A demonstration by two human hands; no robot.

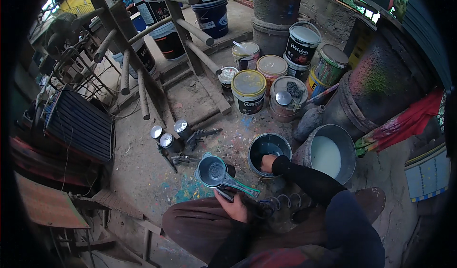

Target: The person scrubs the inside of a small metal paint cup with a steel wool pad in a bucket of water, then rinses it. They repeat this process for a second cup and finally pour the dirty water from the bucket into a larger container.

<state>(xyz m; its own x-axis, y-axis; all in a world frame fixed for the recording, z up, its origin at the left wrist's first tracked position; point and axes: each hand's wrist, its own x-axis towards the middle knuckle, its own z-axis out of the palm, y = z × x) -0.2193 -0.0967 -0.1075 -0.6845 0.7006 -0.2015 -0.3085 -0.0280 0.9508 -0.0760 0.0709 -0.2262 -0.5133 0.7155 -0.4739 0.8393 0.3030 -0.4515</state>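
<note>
My left hand (235,208) is closed round the grip of what looks like a spray gun (231,170), held above my lap and mostly hidden. A grey-green strainer (212,171) sits over its top, its handle (245,188) pointing to the lower right. My right hand (269,162) reaches over the near rim of a dark bucket (287,144) of dark liquid. Its fingers are curled, and what they hold is hidden. Right of this bucket, a larger tilted bucket (350,165) contains pale, milky liquid (325,157).
Several spray guns with metal-lidded cups (166,140) lie on the paint-spotted floor. Paint pails (248,91) and a dusty bottle (309,122) stand beyond the buckets. A coiled hose (285,201) runs by my legs. A wooden rack (188,34) rises at far left, a large drum (376,91) at right.
</note>
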